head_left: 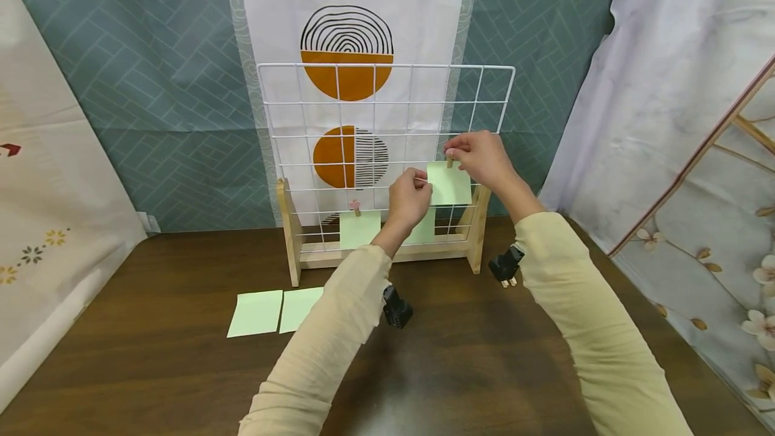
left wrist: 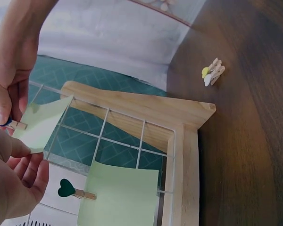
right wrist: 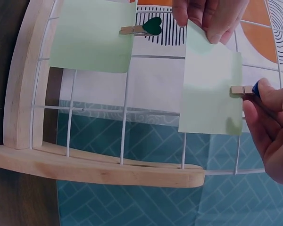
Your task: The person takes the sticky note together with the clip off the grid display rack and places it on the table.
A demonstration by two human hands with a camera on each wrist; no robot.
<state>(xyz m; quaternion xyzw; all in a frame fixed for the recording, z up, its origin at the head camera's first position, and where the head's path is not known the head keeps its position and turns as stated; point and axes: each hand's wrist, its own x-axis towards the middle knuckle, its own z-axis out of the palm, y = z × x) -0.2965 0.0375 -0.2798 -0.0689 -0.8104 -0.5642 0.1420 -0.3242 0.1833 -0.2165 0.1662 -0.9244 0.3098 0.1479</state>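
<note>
My left hand (head_left: 410, 202) pinches the left edge of a pale green sticky note (head_left: 449, 187) against the white wire grid (head_left: 392, 134). On that note's top edge, my right hand (head_left: 483, 159) pinches a small wooden clothespin (right wrist: 242, 90) with a blue top, whose jaws overlap the paper. Lower on the grid hangs another green note (left wrist: 120, 195), held by a clothespin with a green heart (left wrist: 67, 188). To its left in the head view is a further note (head_left: 358, 229) under a clothespin with a pink top (head_left: 354, 206).
Two loose green notes (head_left: 257, 313) lie on the dark wooden table (head_left: 151, 355) at the left. Small clothespins (left wrist: 213, 72) with yellow and white tops lie right of the grid's wooden stand (head_left: 478, 231). A patterned cloth (head_left: 175, 86) hangs behind.
</note>
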